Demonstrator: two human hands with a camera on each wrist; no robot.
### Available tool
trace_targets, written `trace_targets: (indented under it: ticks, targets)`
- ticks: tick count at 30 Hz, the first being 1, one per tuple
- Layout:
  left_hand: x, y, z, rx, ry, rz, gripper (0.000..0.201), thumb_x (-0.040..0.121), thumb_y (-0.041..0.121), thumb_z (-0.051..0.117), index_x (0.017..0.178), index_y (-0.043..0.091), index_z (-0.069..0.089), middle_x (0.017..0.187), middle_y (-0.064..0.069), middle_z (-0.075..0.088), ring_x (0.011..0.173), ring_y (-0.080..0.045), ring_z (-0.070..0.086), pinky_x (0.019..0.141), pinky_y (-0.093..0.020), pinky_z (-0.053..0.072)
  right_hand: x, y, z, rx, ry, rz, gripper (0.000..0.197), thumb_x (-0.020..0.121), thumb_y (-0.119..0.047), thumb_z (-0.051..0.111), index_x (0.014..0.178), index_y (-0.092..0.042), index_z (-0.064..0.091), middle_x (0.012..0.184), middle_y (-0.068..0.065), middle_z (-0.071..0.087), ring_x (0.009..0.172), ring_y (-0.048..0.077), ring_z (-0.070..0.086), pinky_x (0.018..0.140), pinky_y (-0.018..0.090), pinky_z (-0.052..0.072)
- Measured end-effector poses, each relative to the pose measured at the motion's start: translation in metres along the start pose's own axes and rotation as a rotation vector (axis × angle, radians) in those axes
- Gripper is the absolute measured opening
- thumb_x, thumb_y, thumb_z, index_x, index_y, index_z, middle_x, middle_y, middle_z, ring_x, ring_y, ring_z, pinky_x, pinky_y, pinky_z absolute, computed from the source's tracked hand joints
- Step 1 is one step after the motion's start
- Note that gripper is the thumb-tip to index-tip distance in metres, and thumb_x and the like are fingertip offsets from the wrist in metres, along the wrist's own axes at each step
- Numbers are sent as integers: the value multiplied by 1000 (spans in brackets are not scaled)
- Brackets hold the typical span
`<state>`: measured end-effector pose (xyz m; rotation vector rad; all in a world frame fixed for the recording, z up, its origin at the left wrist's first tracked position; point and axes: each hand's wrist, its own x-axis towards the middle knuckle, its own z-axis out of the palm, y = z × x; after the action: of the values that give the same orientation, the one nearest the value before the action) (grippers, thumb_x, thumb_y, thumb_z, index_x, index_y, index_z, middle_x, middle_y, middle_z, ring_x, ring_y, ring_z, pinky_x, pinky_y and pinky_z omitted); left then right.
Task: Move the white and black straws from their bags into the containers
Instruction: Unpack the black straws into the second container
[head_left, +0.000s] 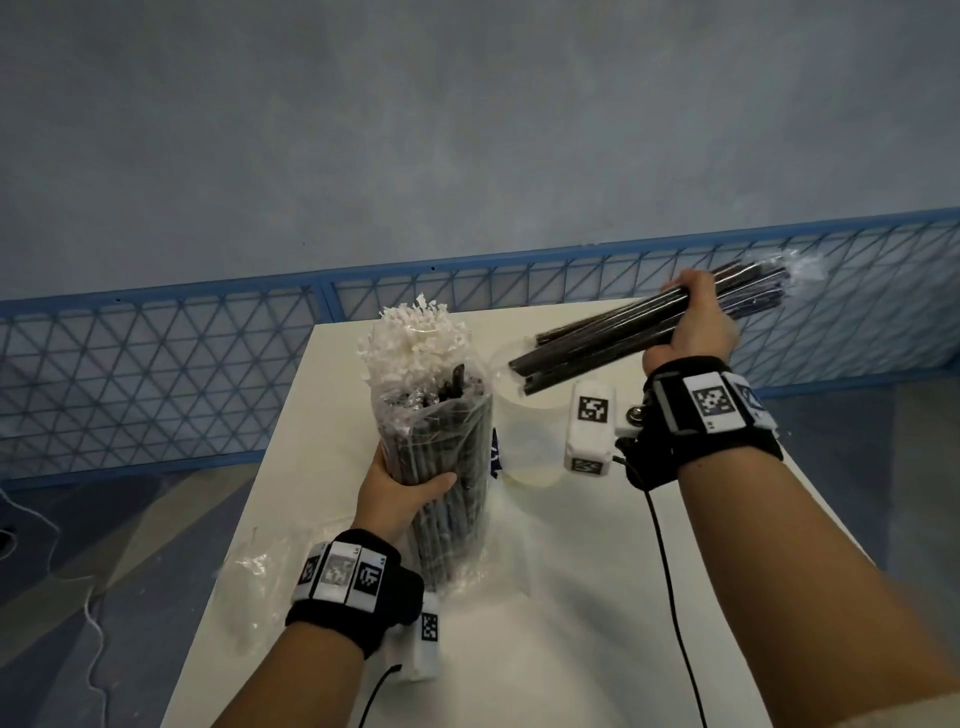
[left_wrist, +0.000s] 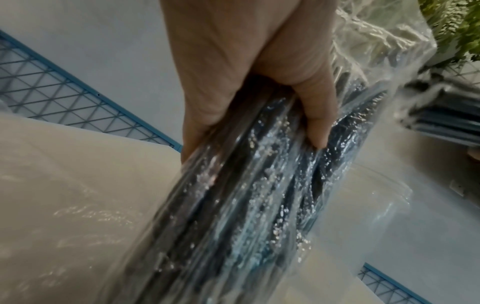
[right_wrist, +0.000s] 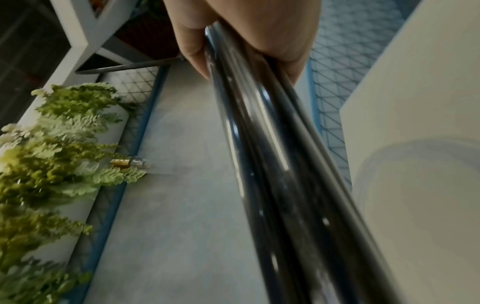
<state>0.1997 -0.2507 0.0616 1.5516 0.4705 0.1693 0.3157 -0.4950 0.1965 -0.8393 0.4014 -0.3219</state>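
Black straws are in two lots. The larger lot stands upright in its bag (head_left: 441, 467) on the table (head_left: 571, 623), near the left edge. I judge it is kept vertical so the open top faces up and more can be drawn out. Behind it, white straws (head_left: 415, 338) stand on end, apparently in a container whose body is hidden. Just right of the bag sits a clear container (head_left: 524, 400), its rim faint against the white top; I take it as the goal for the black ones.

The smaller lot, a bundle (head_left: 623, 338), is lifted clear of the table and slanted, its lower ends over that container's rim and its upper ends still capped with loose film. The tilt looks meant to aim the ends down into the mouth.

An empty bag (head_left: 254, 577) lies crumpled at the table's left corner.

The left hand (head_left: 400, 493) wraps the standing bag at mid-height, thumb across the front, fingers curled round the back, steadying it. The right hand (head_left: 696, 322) is raised, wrist bent, fist closed round the bundle past its middle.
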Motion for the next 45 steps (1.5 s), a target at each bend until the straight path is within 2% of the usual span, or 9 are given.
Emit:
trace_targets:
  ticks: [3, 7, 15, 20, 24, 27, 31, 35, 45]
  targets:
    - [-1, 0, 1, 5, -6, 1, 97, 31, 37, 88, 120, 17, 57, 113, -2, 68, 106, -23, 64, 96, -46, 50, -4, 2, 10, 96, 71, -159, 35, 78, -9, 70, 111, -8, 56, 91, 7, 66, 81, 20, 65, 81, 36, 57]
    - [-1, -2, 2, 31, -14, -1, 84, 45, 21, 91, 121, 17, 56, 113, -2, 67, 107, -23, 63, 96, -47, 50, -12, 26, 21, -49, -67, -270, 43, 80, -7, 70, 117, -18, 50, 108, 2, 61, 104, 17, 60, 99, 31, 47]
    - [0, -5, 1, 47, -19, 26, 94, 37, 34, 91, 123, 16, 56, 113, 0, 69, 106, -20, 65, 95, -47, 51, -11, 74, 6, -535, -267, -313, 39, 71, -13, 78, 100, -16, 51, 100, 3, 63, 95, 19, 61, 90, 33, 50]
    - [1, -8, 1, 63, -18, 21, 79, 52, 16, 92, 123, 14, 55, 111, 0, 68, 105, -21, 64, 96, -47, 51, -9, 83, 4, -525, -315, -258, 46, 71, -11, 78, 108, -18, 52, 103, 0, 62, 98, 13, 59, 89, 24, 47]
    - [-1, -7, 1, 47, -14, 31, 90, 41, 30, 91, 122, 16, 55, 110, 3, 68, 104, -19, 64, 95, -46, 51, -34, 67, 4, -605, -260, -572, 30, 79, -20, 71, 104, -17, 56, 102, -4, 61, 99, 10, 57, 82, 5, 41]
    - [-2, -8, 1, 47, -14, 44, 77, 52, 15, 90, 122, 16, 55, 110, 3, 68, 105, -19, 64, 96, -47, 51, -75, 56, 0, -677, -601, -818, 8, 87, -16, 60, 94, -16, 63, 85, -7, 62, 81, 7, 58, 76, 15, 48]
    - [-6, -7, 5, 67, -18, 80, 80, 49, 22, 88, 121, 16, 55, 110, 1, 69, 104, -18, 65, 94, -46, 52, -96, 71, -7, -1190, -956, -957, 34, 92, -32, 44, 93, -9, 69, 91, 5, 68, 87, 20, 59, 78, 22, 41]
    - [-9, -10, 7, 84, -30, 87, 70, 49, 26, 86, 113, 28, 56, 108, 4, 69, 103, -17, 65, 94, -45, 52, -98, 67, -1, -1536, -833, -857, 33, 98, -26, 42, 90, -1, 63, 91, 13, 60, 84, 29, 57, 68, 28, 35]
    - [-10, -7, 11, 114, -71, 138, 53, 53, 23, 82, 96, 35, 54, 101, 4, 69, 99, -17, 65, 92, -45, 52, -107, 62, 6, -1991, -767, -648, 55, 84, -39, 63, 125, -7, 43, 126, 7, 52, 121, 33, 40, 94, 45, 40]
